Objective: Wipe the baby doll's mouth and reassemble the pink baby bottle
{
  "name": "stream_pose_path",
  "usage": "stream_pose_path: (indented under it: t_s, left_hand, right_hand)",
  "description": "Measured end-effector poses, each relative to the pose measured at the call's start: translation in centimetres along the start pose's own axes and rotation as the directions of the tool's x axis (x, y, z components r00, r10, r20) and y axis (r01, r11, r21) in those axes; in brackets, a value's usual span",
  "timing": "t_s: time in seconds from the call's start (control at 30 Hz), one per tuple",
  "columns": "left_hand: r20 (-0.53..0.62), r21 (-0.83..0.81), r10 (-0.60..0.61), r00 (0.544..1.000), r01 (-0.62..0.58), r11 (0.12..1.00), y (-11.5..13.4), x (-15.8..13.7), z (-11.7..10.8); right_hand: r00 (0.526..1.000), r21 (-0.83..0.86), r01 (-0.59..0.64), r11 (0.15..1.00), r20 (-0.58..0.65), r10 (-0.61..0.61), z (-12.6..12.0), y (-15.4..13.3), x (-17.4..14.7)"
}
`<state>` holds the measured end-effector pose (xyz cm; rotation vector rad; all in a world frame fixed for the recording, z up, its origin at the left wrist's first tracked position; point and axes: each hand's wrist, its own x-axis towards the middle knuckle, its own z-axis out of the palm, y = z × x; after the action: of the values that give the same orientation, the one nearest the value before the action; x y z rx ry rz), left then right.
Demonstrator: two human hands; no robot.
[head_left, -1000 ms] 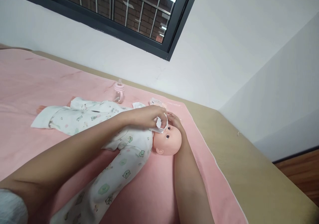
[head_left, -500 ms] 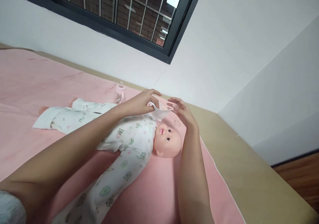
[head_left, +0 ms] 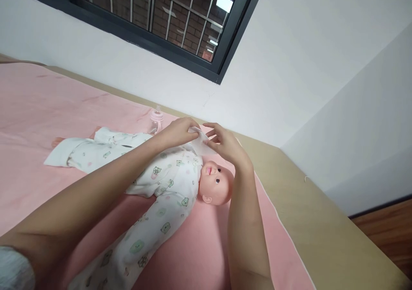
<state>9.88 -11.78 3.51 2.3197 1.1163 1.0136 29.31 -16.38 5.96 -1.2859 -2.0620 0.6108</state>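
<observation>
A baby doll (head_left: 216,182) lies on its back in a white sleepsuit (head_left: 174,182) printed with green bears. Over its far shoulder, beside the head, I hold up a thin white cloth (head_left: 200,143); whether it is fabric or tissue I cannot tell. My left hand (head_left: 178,131) pinches its upper left edge between thumb and fingers. On the other side my right hand (head_left: 225,143) has thumb and fingers closed on the right edge, with the forearm passing close to the top of the doll's head. The doll's far arm is mostly hidden behind my hands.
A pink baby bottle (head_left: 156,120) stands behind the doll, near the wall. Under everything is a pink blanket (head_left: 35,105) over a wooden surface (head_left: 289,204). A dark-framed barred window (head_left: 174,45) is set in the white wall.
My right hand has moved left and its fingers have closed on the cloth. My left hand has shifted slightly left, and the cloth has gone from sagging to hanging more upright.
</observation>
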Motion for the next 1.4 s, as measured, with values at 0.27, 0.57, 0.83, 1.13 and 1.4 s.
stream_pose_path:
  t_s: [0.27,0.57,0.83,1.13,1.4]
  left_hand:
    - [-0.039,0.009,-0.038,0.999,0.038,0.999,-0.3,-0.2,-1.6]
    - [-0.16,-0.021,-0.202,0.966,0.202,0.979,-3.6,0.1,-5.4]
    - [-0.225,-0.09,-0.358,0.906,0.346,0.934,-6.3,-0.2,-8.1]
    - [-0.219,-0.079,-0.432,0.875,0.425,0.902,-6.7,-0.6,-9.2]
    - [-0.234,-0.121,-0.422,0.876,0.404,0.907,-6.2,-1.2,-10.3]
  right_hand:
    - [0.973,0.045,-0.093,0.995,-0.208,0.1,-2.3,4.2,0.4]
    - [0.903,0.015,-0.389,0.921,-0.193,0.384,-4.0,10.5,0.0]
    - [0.873,0.13,-0.452,0.882,-0.14,0.468,-3.3,11.6,0.0]
    - [0.903,0.301,-0.372,0.878,-0.103,0.418,-2.6,12.0,0.3]
    - [0.879,0.272,-0.432,0.86,-0.088,0.469,-3.1,11.7,0.0]
